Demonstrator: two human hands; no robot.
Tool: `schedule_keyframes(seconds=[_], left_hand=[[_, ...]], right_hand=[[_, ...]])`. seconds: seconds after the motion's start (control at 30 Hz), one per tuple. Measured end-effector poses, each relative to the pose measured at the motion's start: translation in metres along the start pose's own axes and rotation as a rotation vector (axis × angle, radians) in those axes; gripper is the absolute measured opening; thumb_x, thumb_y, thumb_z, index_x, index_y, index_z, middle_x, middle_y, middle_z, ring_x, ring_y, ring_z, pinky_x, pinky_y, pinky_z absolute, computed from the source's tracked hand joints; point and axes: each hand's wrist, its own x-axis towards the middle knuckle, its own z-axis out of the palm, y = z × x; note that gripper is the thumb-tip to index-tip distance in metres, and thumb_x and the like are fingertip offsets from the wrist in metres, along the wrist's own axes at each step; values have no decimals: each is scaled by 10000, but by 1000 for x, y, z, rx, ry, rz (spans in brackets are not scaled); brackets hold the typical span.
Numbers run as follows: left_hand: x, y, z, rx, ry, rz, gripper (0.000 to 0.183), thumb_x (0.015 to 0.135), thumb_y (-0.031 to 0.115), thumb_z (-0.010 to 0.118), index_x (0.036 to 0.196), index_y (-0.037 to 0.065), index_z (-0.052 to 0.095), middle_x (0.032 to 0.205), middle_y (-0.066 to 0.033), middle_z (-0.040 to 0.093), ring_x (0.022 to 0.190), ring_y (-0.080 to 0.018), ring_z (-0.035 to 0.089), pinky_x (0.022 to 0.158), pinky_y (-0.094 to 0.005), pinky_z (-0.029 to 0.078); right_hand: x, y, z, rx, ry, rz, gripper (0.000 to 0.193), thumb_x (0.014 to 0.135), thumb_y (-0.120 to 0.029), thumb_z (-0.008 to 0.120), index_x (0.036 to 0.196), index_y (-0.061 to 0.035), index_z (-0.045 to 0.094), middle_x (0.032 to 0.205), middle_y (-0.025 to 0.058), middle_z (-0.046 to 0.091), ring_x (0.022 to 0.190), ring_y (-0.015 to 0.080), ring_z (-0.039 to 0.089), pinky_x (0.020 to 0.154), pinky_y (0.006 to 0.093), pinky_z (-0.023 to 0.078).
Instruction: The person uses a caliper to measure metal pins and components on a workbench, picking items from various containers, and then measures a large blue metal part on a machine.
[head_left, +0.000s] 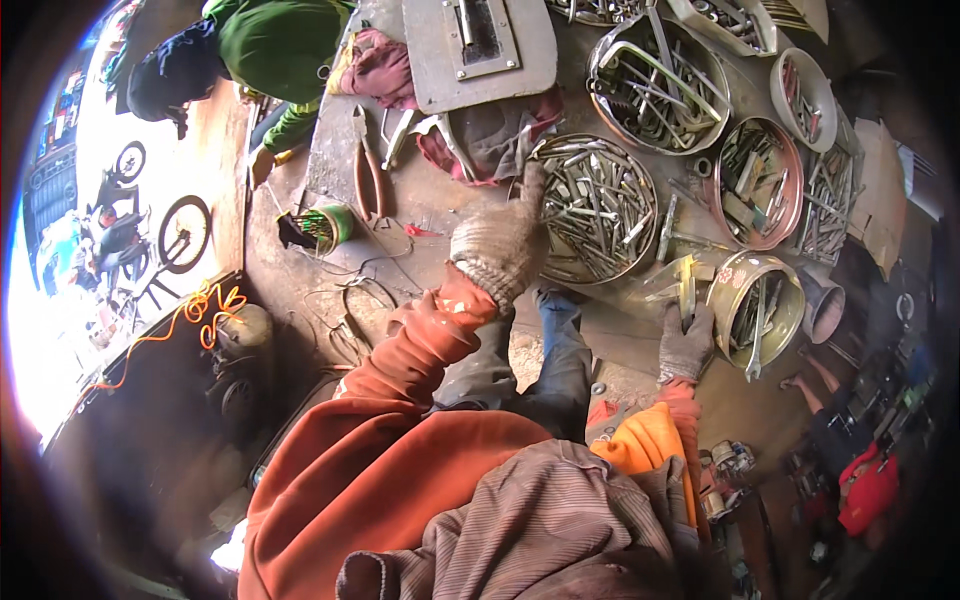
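Note:
My left hand (500,240), in a knitted glove, reaches to the left rim of a round tray (652,190) heaped with slender metal pieces. One finger stretches forward at the rim; the others are partly hidden behind the hand. My right hand (687,345), also gloved, is closed on a narrow yellow strip (687,280) that stands up from the fingers. Right beside it, a yellowish tin (728,300) lies tilted with wrenches inside. One open-ended wrench (756,350) sticks out over its rim.
A welding shield (430,80) lies on cloths at the far side. Long-handled pliers (369,175) and a green can of rods (338,225) are at left. A basin of hex keys (600,100) and a reddish bowl (796,190) stand far right. A person in green (275,45) bends nearby.

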Motion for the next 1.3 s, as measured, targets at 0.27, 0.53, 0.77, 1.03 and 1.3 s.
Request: schedule_keyframes(seconds=[0.27,0.53,0.77,1.03,1.3], left_hand=[[-12,3,11,4,-107,346,489,917,155,579,1399,100,516,836,-177,684,735,-387,690,615,-512,539],[15,20,-1,37,156,444,293,923,216,625,1208,147,622,947,-136,667,843,-365,677,652,-483,549],[69,30,-2,115,285,340,215,914,267,636,1077,129,658,936,-161,673,871,-383,683,699,-503,554],[94,27,-15,133,38,315,212,849,254,655,941,72,715,902,-205,695,918,-407,690,762,-498,533],[61,-16,-32,-514,11,378,164,866,146,729,986,39,694,836,-96,703,706,-237,660,680,-378,532]], right_hand=[[0,0,-2,-24,-29,24,353,838,-336,801,1002,-73,632,682,57,544,589,232,501,617,396,475],[-3,8,4,43,-12,74,353,795,-315,816,992,-90,628,679,43,540,576,234,507,594,402,480],[-3,5,2,-53,-21,81,339,778,-321,802,945,-96,611,669,57,545,568,267,537,582,424,480],[-3,-1,-1,-77,-1,39,367,781,-376,798,925,-100,605,678,91,567,591,323,567,586,446,481],[-2,-7,-2,10,7,21,390,795,-387,811,923,-89,594,669,97,548,592,334,542,587,448,470]])
